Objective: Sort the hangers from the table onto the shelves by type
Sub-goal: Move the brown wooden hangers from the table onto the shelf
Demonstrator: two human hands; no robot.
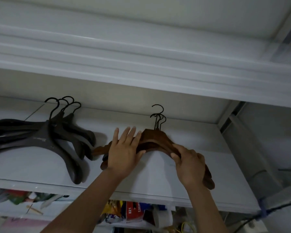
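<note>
Brown wooden hangers (155,140), stacked mid-frame on the white shelf (32,165) beside the dark hangers (57,137), would square up best if the flat, straight-fingered left hand (124,152) pins their left arms while the right hand (190,165), gripping the right arms, aligns the hooks.

The left grip (124,148) covers part of the brown hangers (155,137) along their left arms, and the right grip (190,167) hides part of their right arms, so their number is unclear. Left of them, the dark hangers (45,137) run off the picture's edge. Below them, the clutter (133,212) is too blurred to identify.
</note>
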